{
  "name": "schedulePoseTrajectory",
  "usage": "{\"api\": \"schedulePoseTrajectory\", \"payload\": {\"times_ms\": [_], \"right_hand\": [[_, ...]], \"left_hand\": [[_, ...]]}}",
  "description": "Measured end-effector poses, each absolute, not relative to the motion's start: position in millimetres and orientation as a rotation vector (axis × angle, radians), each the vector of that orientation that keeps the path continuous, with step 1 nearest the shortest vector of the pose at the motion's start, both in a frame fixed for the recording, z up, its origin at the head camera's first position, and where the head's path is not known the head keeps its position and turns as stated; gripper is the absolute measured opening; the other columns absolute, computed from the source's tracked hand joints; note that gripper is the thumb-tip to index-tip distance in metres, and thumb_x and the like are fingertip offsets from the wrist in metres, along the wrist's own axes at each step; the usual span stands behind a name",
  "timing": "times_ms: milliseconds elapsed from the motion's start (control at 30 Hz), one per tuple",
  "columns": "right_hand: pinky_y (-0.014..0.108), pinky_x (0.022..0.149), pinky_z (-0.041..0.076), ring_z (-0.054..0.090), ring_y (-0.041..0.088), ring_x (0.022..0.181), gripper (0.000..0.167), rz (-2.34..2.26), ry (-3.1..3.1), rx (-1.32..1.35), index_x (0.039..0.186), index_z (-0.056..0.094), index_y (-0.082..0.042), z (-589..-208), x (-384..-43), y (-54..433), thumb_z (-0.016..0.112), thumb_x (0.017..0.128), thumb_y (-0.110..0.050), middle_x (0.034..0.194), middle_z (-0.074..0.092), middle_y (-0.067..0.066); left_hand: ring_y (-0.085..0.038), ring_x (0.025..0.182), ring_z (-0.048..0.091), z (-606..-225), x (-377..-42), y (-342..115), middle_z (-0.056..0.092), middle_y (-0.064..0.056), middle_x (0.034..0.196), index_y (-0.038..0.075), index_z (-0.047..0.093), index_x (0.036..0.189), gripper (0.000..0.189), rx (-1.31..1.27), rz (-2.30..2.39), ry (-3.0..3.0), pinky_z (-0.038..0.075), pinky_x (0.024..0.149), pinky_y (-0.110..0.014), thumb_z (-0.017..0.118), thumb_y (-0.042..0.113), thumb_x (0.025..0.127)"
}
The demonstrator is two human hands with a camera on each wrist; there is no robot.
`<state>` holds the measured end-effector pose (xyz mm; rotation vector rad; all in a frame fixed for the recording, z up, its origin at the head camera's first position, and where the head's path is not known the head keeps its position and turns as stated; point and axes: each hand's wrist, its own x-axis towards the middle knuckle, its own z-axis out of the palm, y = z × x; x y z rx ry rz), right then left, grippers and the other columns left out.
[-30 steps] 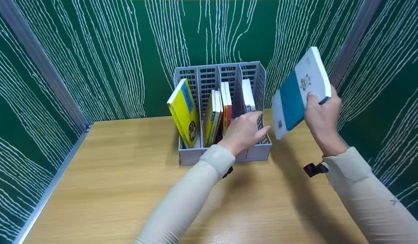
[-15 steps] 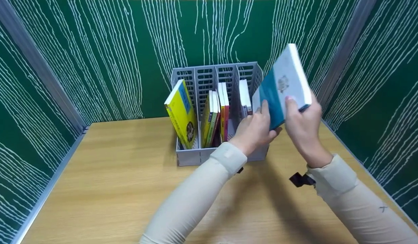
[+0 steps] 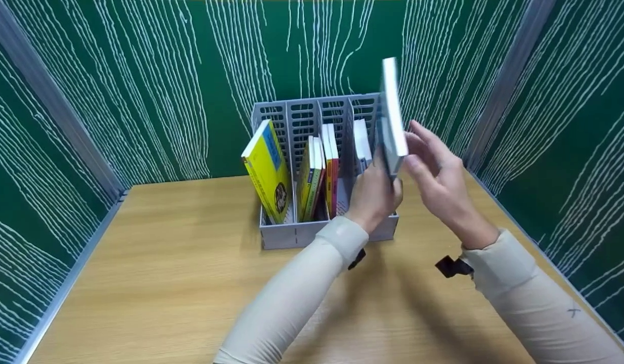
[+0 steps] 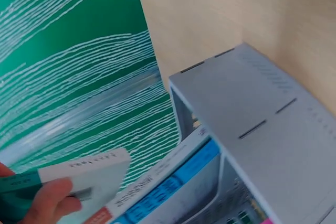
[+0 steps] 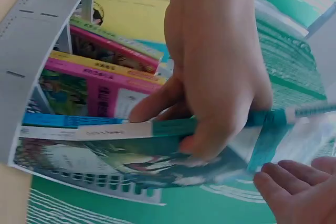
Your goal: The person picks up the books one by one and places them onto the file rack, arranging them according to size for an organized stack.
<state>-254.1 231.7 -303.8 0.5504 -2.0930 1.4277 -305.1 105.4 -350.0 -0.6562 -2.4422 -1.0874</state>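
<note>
A white and teal book [image 3: 393, 111] stands tilted upright over the rightmost slot of the grey file rack [image 3: 279, 237]. My left hand [image 3: 373, 196] grips it around the spine; in the right wrist view, thumb and fingers lie on opposite sides of the book's teal band [image 5: 176, 126]. The book's lower end reaches into the rack there, beside a blue-and-white-spined book [image 4: 173, 179]. To the right, my right hand [image 3: 441, 184] has its fingers spread at the book's edge. In the right wrist view, its fingers [image 5: 291, 179] are extended near the cover.
A yellow book [image 3: 269, 174] leans in the leftmost slot. Several thin books [image 3: 312, 177] fill the second slot, and pink-and-yellow-spined books [image 3: 331, 169] stand in the third. Green walls [image 3: 155, 101] with white lines enclose the wooden table [image 3: 190, 283].
The book has moved left from beside the rack to over its right slot and turned edge-on. My left hand has taken hold of it, and my right hand has let go.
</note>
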Motion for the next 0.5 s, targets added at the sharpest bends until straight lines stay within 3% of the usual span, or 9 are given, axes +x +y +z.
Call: {"api": "schedulePoseTrajectory", "payload": {"times_ms": [67,133,200,267,367,433,500], "right_hand": [[0.030,0.121,0.050,0.062,0.024,0.143,0.051,1.429,-2.077,0.518,0.162,0.048,-0.005,-311,-258,239,0.048,0.112,-0.016,0.154,0.061,0.023],[0.026,0.117,0.051,0.065,0.018,0.137,0.047,1.402,-2.092,0.436,0.158,0.053,-0.004,-320,-264,247,0.042,0.115,-0.022,0.150,0.065,0.022],[0.028,0.116,0.053,0.066,0.018,0.134,0.048,1.397,-2.136,0.347,0.156,0.055,-0.005,-331,-271,256,0.038,0.117,-0.027,0.148,0.066,0.020],[0.033,0.115,0.055,0.066,0.023,0.132,0.051,1.403,-2.197,0.258,0.156,0.055,-0.004,-343,-279,264,0.035,0.119,-0.032,0.148,0.066,0.019],[0.037,0.113,0.056,0.065,0.033,0.133,0.054,1.435,-2.300,0.160,0.157,0.052,-0.001,-363,-291,277,0.034,0.119,-0.035,0.148,0.064,0.021],[0.030,0.108,0.058,0.064,0.036,0.133,0.055,1.456,-2.374,0.113,0.157,0.051,0.001,-379,-298,284,0.035,0.119,-0.035,0.148,0.063,0.024],[0.022,0.099,0.057,0.064,0.037,0.129,0.054,1.470,-2.451,0.076,0.156,0.051,0.003,-393,-305,288,0.038,0.119,-0.033,0.145,0.063,0.027]], "left_hand": [[-0.012,0.074,0.072,-355,-307,105,0.075,-0.009,0.101,0.001,0.048,0.150,0.049,-0.644,-1.221,-2.404,0.059,0.068,-0.017,0.063,0.006,0.103],[-0.008,0.057,0.055,-361,-308,105,0.063,-0.003,0.078,0.003,0.053,0.138,0.036,-0.616,-1.344,-2.370,0.045,0.051,-0.016,0.061,0.005,0.103],[-0.006,0.052,0.043,-366,-309,105,0.053,-0.001,0.070,0.004,0.054,0.131,0.029,-0.583,-1.417,-2.341,0.036,0.046,-0.018,0.060,0.004,0.103],[-0.005,0.056,0.046,-370,-311,107,0.061,-0.004,0.084,0.004,0.051,0.140,0.039,-0.549,-1.404,-2.316,0.038,0.049,-0.016,0.062,0.004,0.102],[-0.010,0.067,0.060,-377,-314,110,0.065,-0.014,0.119,0.005,0.042,0.154,0.056,-0.513,-1.337,-2.313,0.047,0.054,-0.015,0.064,0.003,0.102],[-0.014,0.074,0.068,-381,-315,112,0.059,-0.019,0.139,0.006,0.037,0.159,0.063,-0.491,-1.276,-2.332,0.051,0.058,-0.014,0.065,0.004,0.102],[-0.019,0.075,0.073,-386,-315,115,0.057,-0.020,0.144,0.006,0.037,0.159,0.063,-0.473,-1.243,-2.354,0.053,0.057,-0.014,0.065,0.005,0.102]]}}
